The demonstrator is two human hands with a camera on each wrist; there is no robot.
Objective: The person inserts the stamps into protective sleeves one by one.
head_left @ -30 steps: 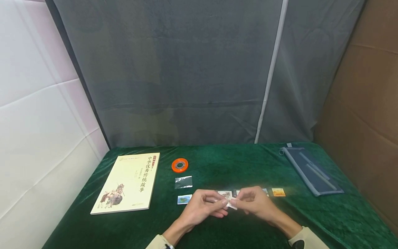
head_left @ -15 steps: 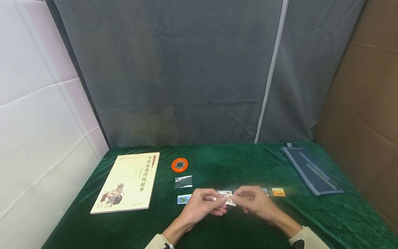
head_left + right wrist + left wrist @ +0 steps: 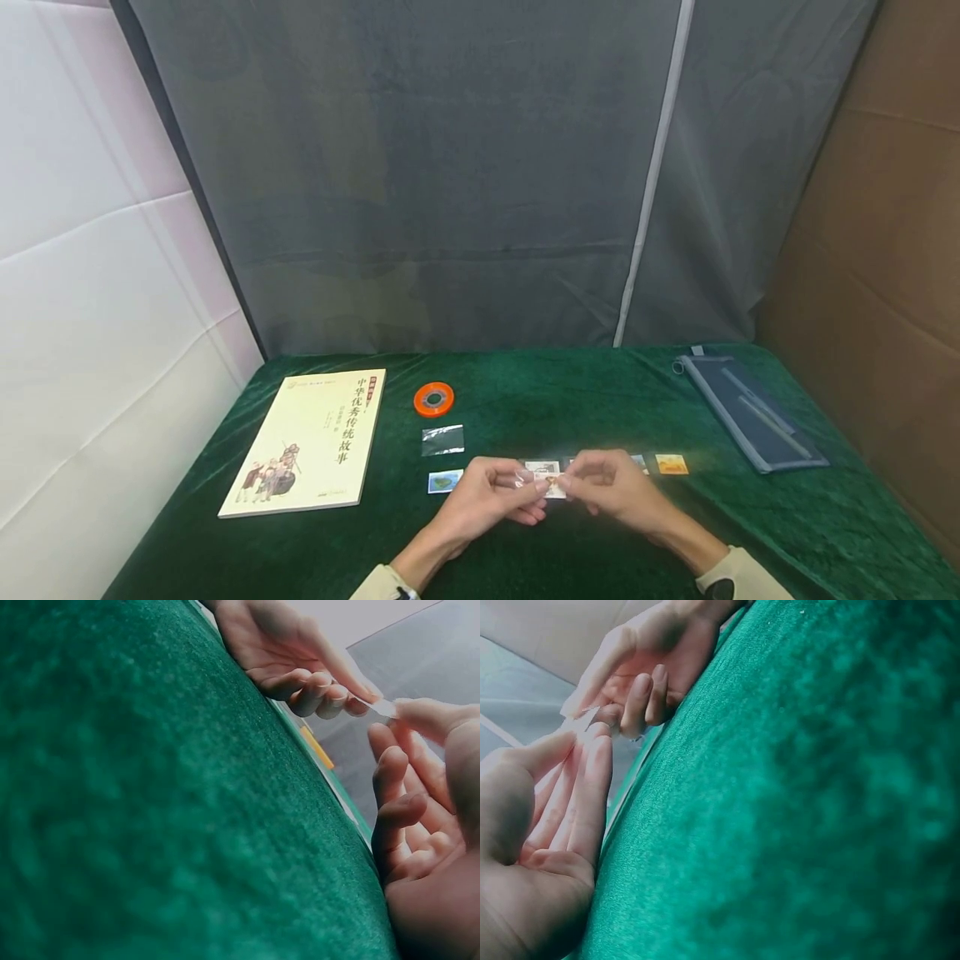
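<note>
In the head view, my left hand (image 3: pixel 487 497) and right hand (image 3: pixel 618 492) meet low over the cloth. Between them is a small white-edged stamp (image 3: pixel 556 490) with a brownish picture. Both hands pinch it between thumb and fingers, left hand on its left edge, right hand on its right. A shiny bit of clear plastic film (image 3: pixel 522 477) shows at my left fingers; how it sits with the stamp is unclear. In the left wrist view the pinched piece (image 3: pixel 583 720) looks thin and pale. Just behind the hands lies another stamp (image 3: pixel 542 467), partly covered.
A blue stamp (image 3: pixel 445 481) lies beside my left hand, an orange stamp (image 3: pixel 671 464) beyond my right. Behind are a clear plastic sleeve (image 3: pixel 442 440) and an orange tape roll (image 3: pixel 433 399). A book (image 3: pixel 307 442) lies left, a dark zip pouch (image 3: pixel 753 412) right.
The stamp between my fingers has gone from tilted to more level, and its picture side now shows. Both hands have stayed nearly in place.
</note>
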